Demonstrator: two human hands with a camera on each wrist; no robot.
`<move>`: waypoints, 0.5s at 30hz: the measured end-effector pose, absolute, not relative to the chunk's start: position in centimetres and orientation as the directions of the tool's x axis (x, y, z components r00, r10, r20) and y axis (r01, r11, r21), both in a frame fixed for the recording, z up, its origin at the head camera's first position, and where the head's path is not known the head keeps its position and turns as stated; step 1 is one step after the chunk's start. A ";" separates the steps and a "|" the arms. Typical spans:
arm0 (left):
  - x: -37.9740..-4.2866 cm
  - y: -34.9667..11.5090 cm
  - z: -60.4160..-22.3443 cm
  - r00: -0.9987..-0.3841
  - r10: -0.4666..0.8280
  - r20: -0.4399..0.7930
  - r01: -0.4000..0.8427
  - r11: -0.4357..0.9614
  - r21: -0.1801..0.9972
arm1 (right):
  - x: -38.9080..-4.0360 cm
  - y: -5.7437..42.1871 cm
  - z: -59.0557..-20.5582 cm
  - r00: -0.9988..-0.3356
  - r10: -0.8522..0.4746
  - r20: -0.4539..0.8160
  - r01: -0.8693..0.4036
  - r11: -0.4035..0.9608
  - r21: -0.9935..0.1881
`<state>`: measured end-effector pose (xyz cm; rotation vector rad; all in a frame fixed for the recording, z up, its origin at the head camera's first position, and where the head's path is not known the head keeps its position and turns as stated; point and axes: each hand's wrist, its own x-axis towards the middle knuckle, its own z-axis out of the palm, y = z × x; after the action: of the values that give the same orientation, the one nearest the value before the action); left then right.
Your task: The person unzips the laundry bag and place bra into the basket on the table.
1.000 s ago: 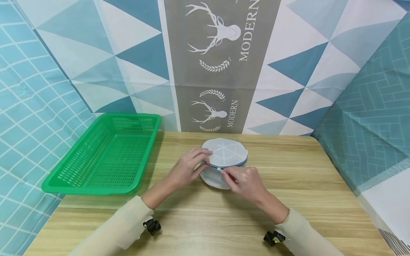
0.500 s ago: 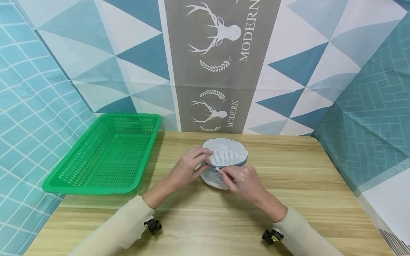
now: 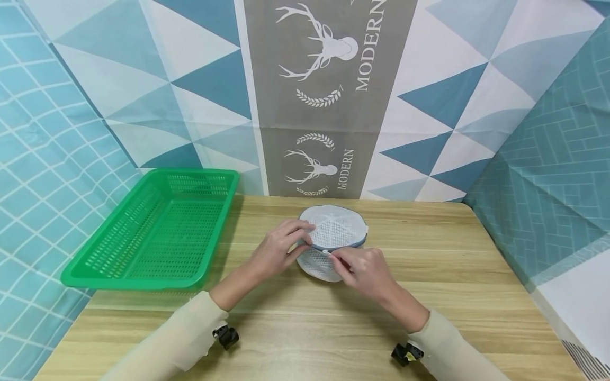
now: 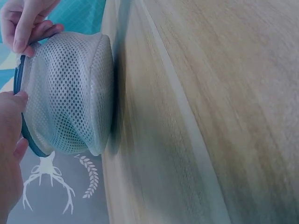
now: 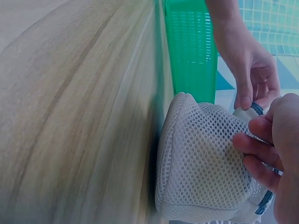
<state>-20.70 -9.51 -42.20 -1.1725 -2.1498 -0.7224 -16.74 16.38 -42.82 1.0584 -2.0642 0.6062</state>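
Observation:
A white mesh laundry bag (image 3: 335, 225), short and round, stands upright on the wooden table. A blue-grey zipper band (image 3: 340, 246) runs round its top edge. My left hand (image 3: 280, 247) pinches that edge at the front left, thumb below and fingers over the lid. Just to the right, my right hand (image 3: 366, 269) pinches at the white zipper pull (image 3: 326, 252). From the left wrist, the bag's mesh side (image 4: 70, 88) looks slightly dented. In the right wrist view, curled fingers (image 5: 257, 149) of my right hand lie by the mesh and partly cover the zipper.
A green perforated plastic basket (image 3: 169, 238) sits at the left of the table, with nothing visible inside. The wooden table (image 3: 305, 333) extends in front of the bag and to its right. Patterned cloth (image 3: 329, 116) hangs behind and along both sides.

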 end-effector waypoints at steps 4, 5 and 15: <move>-20.7 -9.3 -42.1 -0.440 0.552 0.708 0.866 0.469 0.172 | -16.8 16.1 -42.8 -0.393 -0.486 0.781 -0.833 0.547 -0.079; -20.7 -9.2 -42.0 -0.439 0.554 0.708 0.867 0.468 0.172 | -16.8 16.1 -42.8 -0.390 -0.486 0.782 -0.835 0.545 -0.078; -20.6 -9.2 -42.0 -0.447 0.560 0.697 0.870 0.452 0.194 | -16.8 15.9 -42.9 -0.376 -0.487 0.788 -0.844 0.531 -0.075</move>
<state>-20.56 -9.21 -42.03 -1.1914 -2.1562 -0.7393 -16.84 15.92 -42.86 1.0766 -2.0371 0.6210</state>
